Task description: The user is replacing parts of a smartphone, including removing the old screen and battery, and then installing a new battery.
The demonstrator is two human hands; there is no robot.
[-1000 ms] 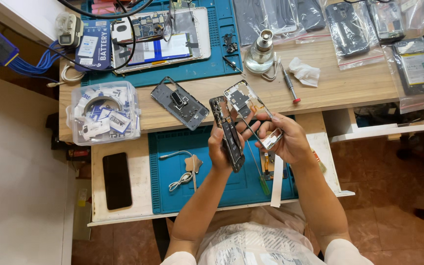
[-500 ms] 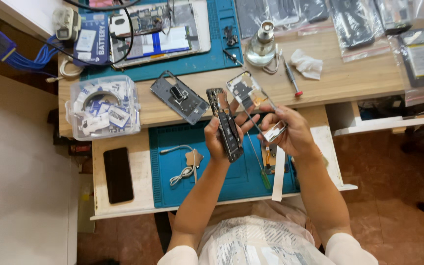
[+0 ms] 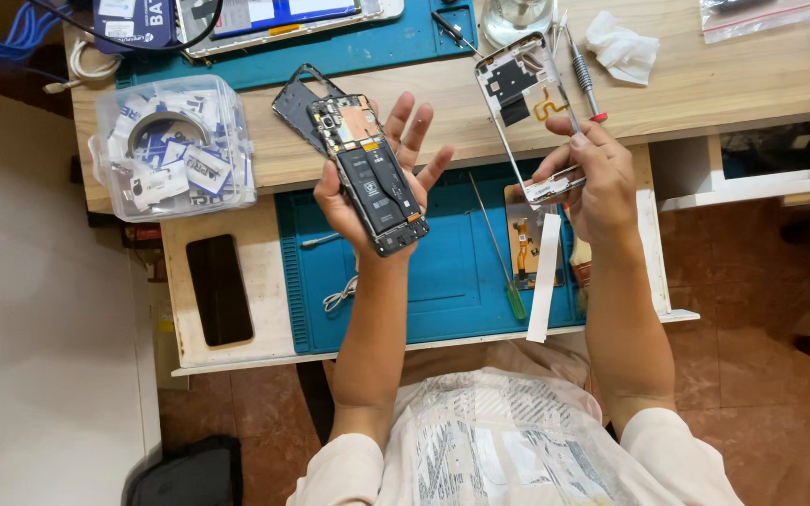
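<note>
1. Left hand (image 3: 367,201) is cradling an opened phone (image 3: 369,176) on the palm, fingers spread, above the blue mat (image 3: 442,281).
2. Right hand (image 3: 597,178) is pinching the bottom edge of a thin frame (image 3: 527,112).
3. Hands are apart.
4. Both parts look light, stiff and fragile; edges are the safest hold, away from exposed battery and cables.

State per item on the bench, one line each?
Left hand: open palm, supporting opened black phone body, internals exposed.
Right hand: pinching silver phone mid-frame, tilted, detached.
Clear plastic tub: lid on, full.
Black phone: flat, screen dark.
Green-handled screwdriver: lying on blue mat.
</note>
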